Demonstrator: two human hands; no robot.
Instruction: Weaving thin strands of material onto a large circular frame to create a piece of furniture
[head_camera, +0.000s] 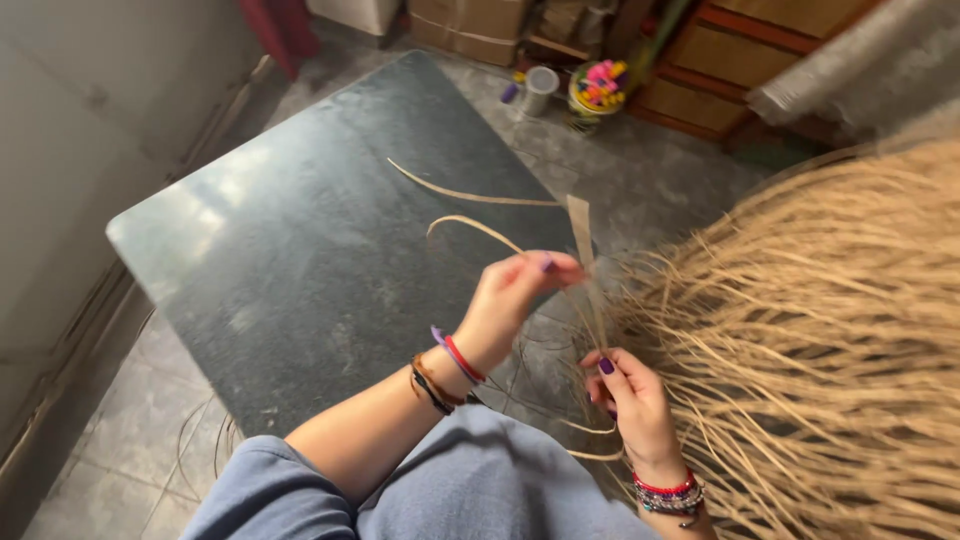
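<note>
The fingers (548, 266) of the left hand (510, 300) are closed in a pinch on a flat, pale straw strip (582, 232). The strip stands up above these fingers and also runs down below them to the right hand (632, 400). The fingers (604, 366) of the right hand are curled around the lower part of the same strip, with more thin strands passing under them. Both hands have purple nails. The left wrist wears red, purple and dark bracelets (448, 366). The right wrist wears bead bracelets (668, 494).

Just to the right of both hands is a big bundle of straw strands (820, 340), spread out like a fan. To the left of the fingers and beyond them is a dark stone desk (300, 260). Two thin curled strips (470, 196) lie on it, just beyond the left fingers. Far beyond the fingers, on the floor, sit a small white cup (540, 88) and a pot of bright coloured things (598, 86). Below the hands is a blue-grey lap (470, 490).
</note>
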